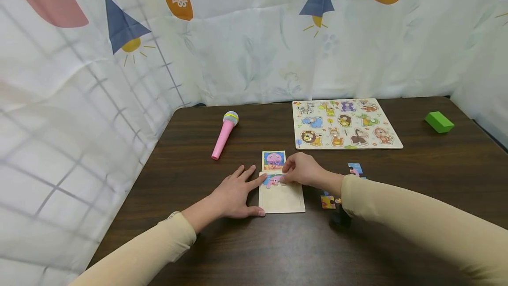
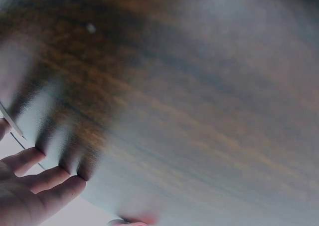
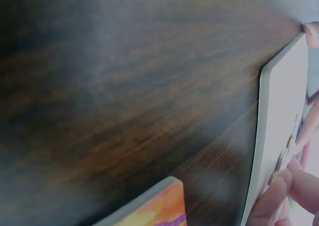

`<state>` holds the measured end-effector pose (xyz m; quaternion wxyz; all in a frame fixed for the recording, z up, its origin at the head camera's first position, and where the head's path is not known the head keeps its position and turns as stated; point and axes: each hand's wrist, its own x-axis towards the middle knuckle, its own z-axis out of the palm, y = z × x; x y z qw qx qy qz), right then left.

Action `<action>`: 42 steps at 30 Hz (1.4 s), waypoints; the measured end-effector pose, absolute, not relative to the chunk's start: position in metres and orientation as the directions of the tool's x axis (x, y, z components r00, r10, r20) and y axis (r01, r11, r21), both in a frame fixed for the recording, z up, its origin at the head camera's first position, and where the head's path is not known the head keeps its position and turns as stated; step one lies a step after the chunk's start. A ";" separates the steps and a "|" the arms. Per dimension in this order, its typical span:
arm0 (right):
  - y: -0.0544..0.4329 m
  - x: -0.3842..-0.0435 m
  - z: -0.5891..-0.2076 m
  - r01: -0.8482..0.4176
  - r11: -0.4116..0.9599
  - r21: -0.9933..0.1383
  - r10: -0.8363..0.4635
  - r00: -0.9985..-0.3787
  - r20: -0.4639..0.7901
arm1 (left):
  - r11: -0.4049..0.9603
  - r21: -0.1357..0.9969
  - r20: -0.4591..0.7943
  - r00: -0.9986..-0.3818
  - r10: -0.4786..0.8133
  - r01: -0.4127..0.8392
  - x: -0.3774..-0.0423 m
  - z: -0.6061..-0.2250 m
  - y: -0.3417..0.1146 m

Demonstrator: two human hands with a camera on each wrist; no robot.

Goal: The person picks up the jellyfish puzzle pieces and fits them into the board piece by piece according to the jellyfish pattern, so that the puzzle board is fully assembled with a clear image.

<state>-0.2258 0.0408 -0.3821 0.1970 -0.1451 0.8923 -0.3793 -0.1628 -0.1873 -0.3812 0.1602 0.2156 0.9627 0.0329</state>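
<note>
A small pale wooden puzzle board [image 1: 282, 201] lies on the table, with puzzle pieces [image 1: 271, 181] showing a pink animal on blue along its top edge. My left hand [image 1: 234, 194] has its fingers spread; its index fingertip touches the board's upper left and its thumb the lower left edge. At the board's upper right my right hand [image 1: 303, 169] pinches a puzzle piece, mostly hidden by the fingers; the right wrist view shows the fingertips [image 3: 295, 178] down at the board's surface. Just above the board is a picture card with a pink jellyfish [image 1: 274, 159].
Loose puzzle pieces [image 1: 327, 202] lie right of the board, partly under my right forearm; another loose piece [image 1: 355, 168] lies beyond it. A pink toy microphone [image 1: 224, 136], an animal puzzle board [image 1: 329, 133] and a green block [image 1: 439, 122] stand farther back.
</note>
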 end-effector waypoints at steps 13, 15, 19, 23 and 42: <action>0.031 -0.229 -0.378 -0.049 0.712 -0.700 -0.361 -0.881 -0.305 | 0.904 0.130 -0.294 -0.855 0.426 0.406 -0.162 -0.381 -0.188; 0.031 -0.229 -0.377 -0.047 0.716 -0.696 -0.363 -0.878 -0.313 | 0.903 0.130 -0.292 -0.854 0.431 0.411 -0.162 -0.380 -0.188; 0.030 -0.230 -0.376 -0.050 0.722 -0.690 -0.374 -0.867 -0.329 | 0.901 0.134 -0.292 -0.853 0.433 0.412 -0.161 -0.379 -0.188; 0.026 -0.232 -0.376 -0.062 0.751 -0.658 -0.375 -0.860 -0.347 | 0.901 0.144 -0.291 -0.853 0.433 0.409 -0.160 -0.379 -0.189; 0.016 -0.235 -0.372 -0.129 0.828 -0.545 -0.378 -0.847 -0.373 | 0.891 0.153 -0.266 -0.851 0.453 0.427 -0.160 -0.381 -0.189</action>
